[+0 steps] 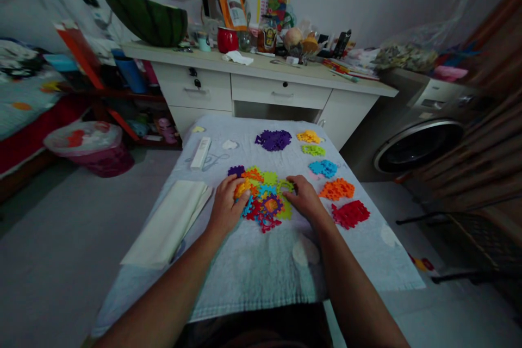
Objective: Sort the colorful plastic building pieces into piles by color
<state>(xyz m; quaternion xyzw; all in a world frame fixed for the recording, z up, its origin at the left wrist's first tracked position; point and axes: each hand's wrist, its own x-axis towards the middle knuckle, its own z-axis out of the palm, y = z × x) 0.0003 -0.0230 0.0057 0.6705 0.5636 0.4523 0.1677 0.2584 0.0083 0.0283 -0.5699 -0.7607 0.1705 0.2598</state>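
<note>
A mixed heap of colourful plastic gear-shaped pieces lies on the cloth-covered table in front of me. At its left edge my left hand curls its thumb and fingers around yellow gear pieces. My right hand, on the opposite side, has thumb and index finger at a light green gear piece. A purple gear piece sits just beyond my left fingers. Sorted piles stand to the right: red, orange, blue, green, yellow. Purple pieces form a pile farther back.
A folded pale cloth and a white box lie on the table's left. Behind stands a white desk holding a cut watermelon and jars. A washing machine is at right, a pink bin at left.
</note>
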